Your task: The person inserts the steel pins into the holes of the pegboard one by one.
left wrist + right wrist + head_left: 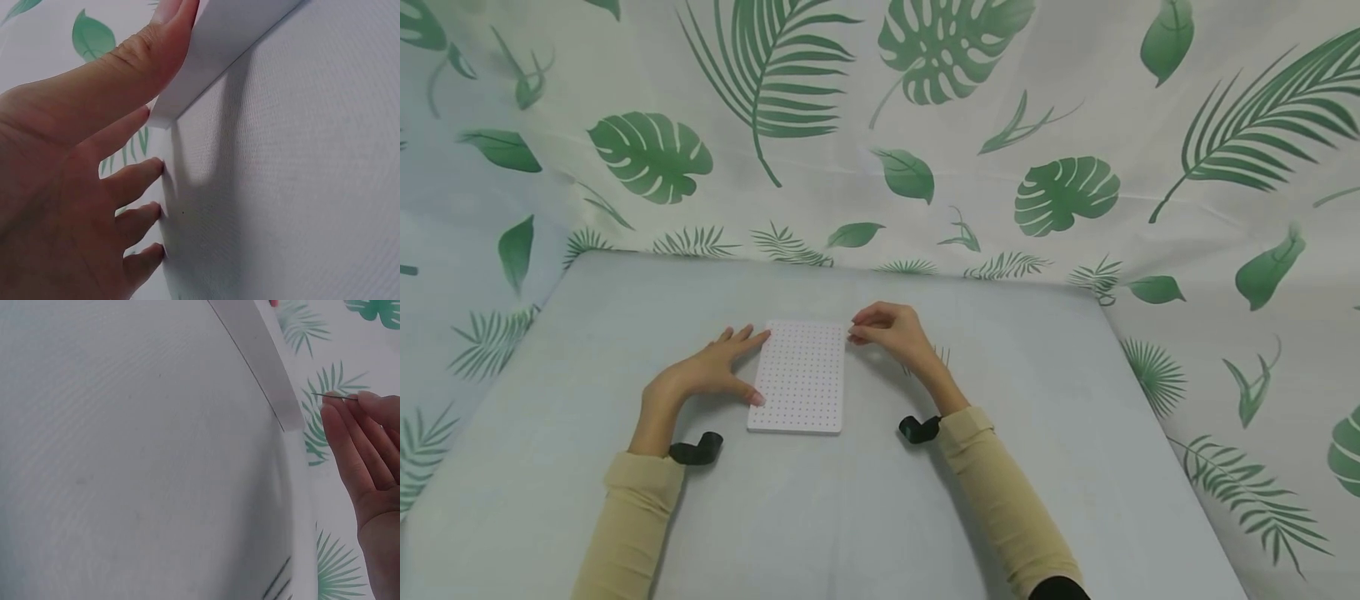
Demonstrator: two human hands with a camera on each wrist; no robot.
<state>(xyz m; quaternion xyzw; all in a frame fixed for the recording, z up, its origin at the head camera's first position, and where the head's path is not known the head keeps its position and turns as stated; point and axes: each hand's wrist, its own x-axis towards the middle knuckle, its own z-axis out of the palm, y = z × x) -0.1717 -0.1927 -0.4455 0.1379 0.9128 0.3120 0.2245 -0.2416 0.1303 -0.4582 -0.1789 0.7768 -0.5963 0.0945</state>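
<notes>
A white rectangular board (801,379) with rows of small holes lies flat on the table. My left hand (711,371) rests at its left edge, thumb and index finger touching the board, the other fingers spread on the cloth. In the left wrist view the thumb of that hand (94,156) presses against the board's side (219,50). Just right of the board's upper right corner, my right hand (895,333) pinches a thin dark needle-like piece (334,396), clearest in the right wrist view, between thumb and fingertips. That right hand (369,444) is apart from the board (265,362).
Several thin dark sticks (943,357) lie on the white-covered table (1030,375), partly behind my right wrist. A leaf-printed curtain (820,192) hangs along the table's back and sides. Black wrist devices (697,449) extend from both wrists, low over the cloth.
</notes>
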